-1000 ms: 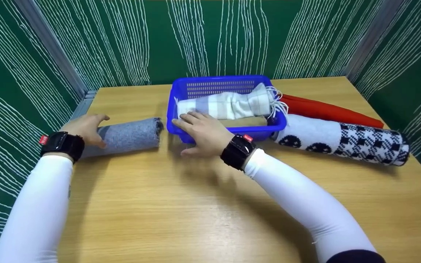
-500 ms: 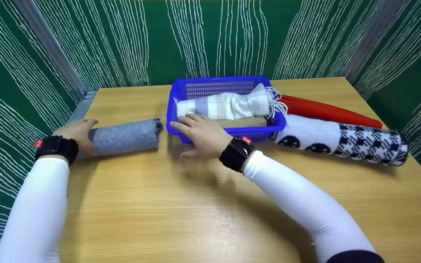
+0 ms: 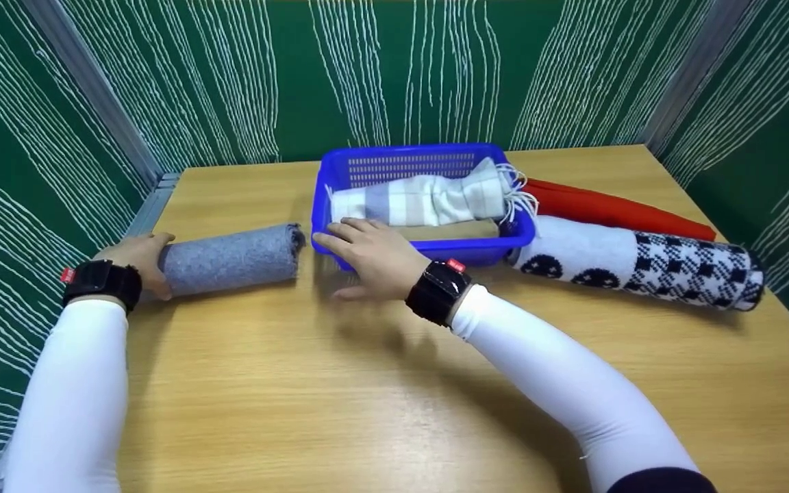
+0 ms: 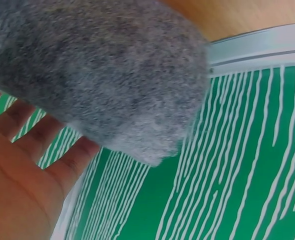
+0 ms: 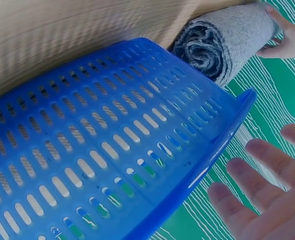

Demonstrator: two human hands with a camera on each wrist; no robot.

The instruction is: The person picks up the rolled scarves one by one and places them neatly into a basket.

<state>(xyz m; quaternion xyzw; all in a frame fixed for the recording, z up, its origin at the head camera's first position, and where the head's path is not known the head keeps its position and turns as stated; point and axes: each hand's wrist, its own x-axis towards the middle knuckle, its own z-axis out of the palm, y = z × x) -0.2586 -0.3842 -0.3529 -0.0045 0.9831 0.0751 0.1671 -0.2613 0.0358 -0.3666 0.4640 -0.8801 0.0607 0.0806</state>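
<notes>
A rolled grey felt-like cloth (image 3: 233, 260) lies left of a blue plastic basket (image 3: 470, 255). My left hand (image 3: 135, 263) grips the roll's far left end, its thumb on the near side and its fingers over the top. In the left wrist view the fingers of the left hand (image 4: 22, 185) pass behind the grey roll (image 4: 102, 75). My right hand (image 3: 379, 261) is over the basket's front left corner, fingers spread and holding nothing. The right wrist view shows those fingers just outside the basket rim (image 5: 207, 167).
Inside the basket are a fringed plaid scarf (image 3: 429, 198) and a tan cloth (image 3: 456, 229). To its right lie a black-and-white patterned roll (image 3: 641, 263) and a red roll (image 3: 614, 205). Green walls (image 3: 298, 82) with white lines enclose the wooden table (image 3: 340, 411).
My left hand has moved left along the grey roll to its end and closed in around it. The right hand has stayed nearly still at the basket corner.
</notes>
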